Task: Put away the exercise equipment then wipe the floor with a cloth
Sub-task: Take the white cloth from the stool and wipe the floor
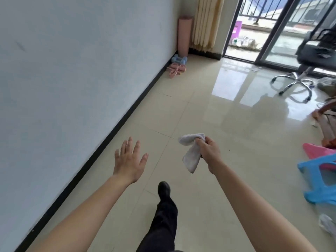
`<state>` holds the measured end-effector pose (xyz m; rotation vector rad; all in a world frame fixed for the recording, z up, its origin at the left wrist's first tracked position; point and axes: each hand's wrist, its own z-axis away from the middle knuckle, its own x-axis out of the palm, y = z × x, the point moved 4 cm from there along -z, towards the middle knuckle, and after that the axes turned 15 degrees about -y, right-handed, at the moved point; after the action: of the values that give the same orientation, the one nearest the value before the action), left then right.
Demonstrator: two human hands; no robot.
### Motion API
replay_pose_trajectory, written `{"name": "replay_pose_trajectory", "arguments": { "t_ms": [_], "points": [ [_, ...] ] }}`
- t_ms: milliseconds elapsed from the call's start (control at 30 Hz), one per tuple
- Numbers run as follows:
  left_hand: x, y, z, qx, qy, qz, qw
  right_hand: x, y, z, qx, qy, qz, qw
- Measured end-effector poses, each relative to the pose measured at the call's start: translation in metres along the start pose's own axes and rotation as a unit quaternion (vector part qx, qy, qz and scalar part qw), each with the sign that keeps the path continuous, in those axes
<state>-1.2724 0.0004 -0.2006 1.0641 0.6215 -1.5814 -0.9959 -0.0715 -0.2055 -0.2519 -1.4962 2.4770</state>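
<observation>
My right hand [209, 153] grips a crumpled grey cloth [190, 157] that hangs above the glossy beige tile floor [200, 110]. My left hand [129, 160] is held out flat beside it, fingers spread, holding nothing. Far ahead in the corner a rolled pink mat [184, 36] stands upright against the wall. At its foot lie blue dumbbells [179, 60] and a pink item with straps [176, 69]. One dark-trousered leg and shoe [163, 190] steps forward below my hands.
A white wall with black skirting [109, 135] runs along the left. A black office chair [309, 59] stands at the right by the open balcony door [241, 30]. Blue and pink plastic stools [320, 171] and other clutter sit at the right edge.
</observation>
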Motion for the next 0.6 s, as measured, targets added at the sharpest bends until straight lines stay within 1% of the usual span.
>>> {"name": "replay_pose_trajectory", "arguments": {
  "t_ms": [167,233,433,533,600],
  "points": [
    [-0.024,0.002,-0.127,-0.018,-0.032,0.021,0.999,0.002,-0.031,-0.122,0.034,-0.021,0.024,0.999],
    [-0.044,0.004,-0.176,-0.021,-0.048,0.019,0.998,-0.002,-0.059,-0.171,0.043,-0.02,0.043,0.998],
    [-0.117,0.012,-0.289,-0.036,-0.051,0.023,0.998,-0.006,-0.148,-0.308,0.033,-0.038,0.056,0.997],
    [-0.137,0.01,-0.343,-0.049,-0.06,0.012,0.997,0.0,-0.169,-0.378,0.041,-0.065,0.053,0.996],
    [-0.144,0.002,-0.382,-0.076,-0.078,0.007,0.994,0.009,-0.174,-0.432,0.053,-0.085,0.058,0.993]
  ]
}}
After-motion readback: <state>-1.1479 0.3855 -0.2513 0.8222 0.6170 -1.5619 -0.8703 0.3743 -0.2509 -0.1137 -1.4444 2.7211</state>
